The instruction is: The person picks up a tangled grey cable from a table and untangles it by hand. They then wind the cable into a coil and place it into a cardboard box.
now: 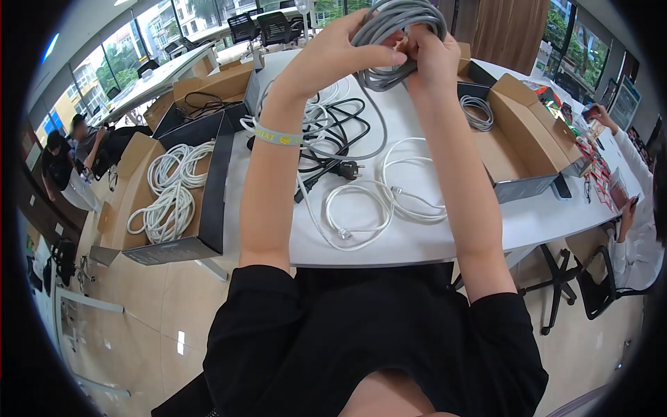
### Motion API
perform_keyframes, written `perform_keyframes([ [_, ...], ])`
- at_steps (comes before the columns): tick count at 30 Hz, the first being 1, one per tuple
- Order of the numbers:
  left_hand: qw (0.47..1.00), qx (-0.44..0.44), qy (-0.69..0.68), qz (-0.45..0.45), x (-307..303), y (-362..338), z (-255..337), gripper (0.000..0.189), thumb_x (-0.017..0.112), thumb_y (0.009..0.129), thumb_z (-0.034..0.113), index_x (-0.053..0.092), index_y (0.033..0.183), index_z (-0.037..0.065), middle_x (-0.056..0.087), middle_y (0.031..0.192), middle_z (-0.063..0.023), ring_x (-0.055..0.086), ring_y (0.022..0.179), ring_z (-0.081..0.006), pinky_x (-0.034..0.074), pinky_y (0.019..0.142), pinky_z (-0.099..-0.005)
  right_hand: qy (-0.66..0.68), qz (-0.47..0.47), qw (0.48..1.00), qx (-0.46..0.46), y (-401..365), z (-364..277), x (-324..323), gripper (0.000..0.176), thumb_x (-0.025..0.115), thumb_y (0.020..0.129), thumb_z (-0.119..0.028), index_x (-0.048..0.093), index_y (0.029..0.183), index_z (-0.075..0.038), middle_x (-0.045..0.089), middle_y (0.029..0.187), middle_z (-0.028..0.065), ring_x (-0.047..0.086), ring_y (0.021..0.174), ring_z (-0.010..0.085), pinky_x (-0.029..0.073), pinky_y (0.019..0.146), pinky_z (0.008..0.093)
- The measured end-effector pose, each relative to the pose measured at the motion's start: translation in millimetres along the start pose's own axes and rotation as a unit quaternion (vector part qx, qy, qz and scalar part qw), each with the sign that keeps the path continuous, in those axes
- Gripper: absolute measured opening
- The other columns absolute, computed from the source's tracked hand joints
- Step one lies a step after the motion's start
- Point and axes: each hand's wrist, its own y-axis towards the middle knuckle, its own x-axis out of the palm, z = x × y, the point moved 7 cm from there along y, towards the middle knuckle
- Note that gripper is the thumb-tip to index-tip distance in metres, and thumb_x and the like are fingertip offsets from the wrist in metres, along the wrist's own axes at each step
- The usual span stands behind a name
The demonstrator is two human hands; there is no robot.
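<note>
Left grip is closed on the grey cable coil, thumb across the near face; right grip is curled on its right side, fingertips partly hidden. Coil is up between both grips over the worktop, loop opening roughly facing the wearer, top at frame edge, so can't call the long axis. Grey tail points down from the grips, then bends left by the black cables.

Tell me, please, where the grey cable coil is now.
In the head view, the grey coil is at top centre, held in the left hand and right hand.
</note>
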Motion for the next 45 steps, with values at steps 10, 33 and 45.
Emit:
perform_keyframes([
  [10,0.974,0.092,-0.167,0.120,10,11,-6,0.018,0.058,0.083,0.017,0.059,0.094,0.002,0.061,0.078,-0.0019,0.054,0.072,-0.0071,0.041,0.068,-0.0203,0.188,-0.046,0.969,0.157,12,17,-5,0.013,0.063,0.082,-0.017,0.056,0.084,-0.006,0.054,0.070,0.0017,0.046,0.057,0.0114,0.040,0.057,0.0220],
  [33,0.968,-0.026,-0.250,-0.024,32,0,-11,0.037,0.059,0.083,0.035,0.056,0.063,0.004,0.052,0.049,-0.0026,0.050,0.044,-0.0109,0.050,0.053,-0.0273,-0.181,-0.131,0.975,-0.003,14,-4,-11,0.019,0.053,0.068,-0.008,0.058,0.083,0.002,0.060,0.070,0.0076,0.056,0.055,0.0129,0.045,0.050,0.0230],
  [45,0.923,0.012,-0.355,-0.149,23,-8,-3,0.018,0.060,0.078,0.016,0.054,0.085,0.001,0.063,0.070,-0.0130,0.063,0.064,-0.0180,0.049,0.061,-0.0261,-0.211,-0.154,0.964,-0.044,-4,-20,17,0.009,0.058,0.076,-0.005,0.062,0.078,0.002,0.059,0.069,0.0029,0.053,0.061,0.0085,0.043,0.056,0.0223],
])
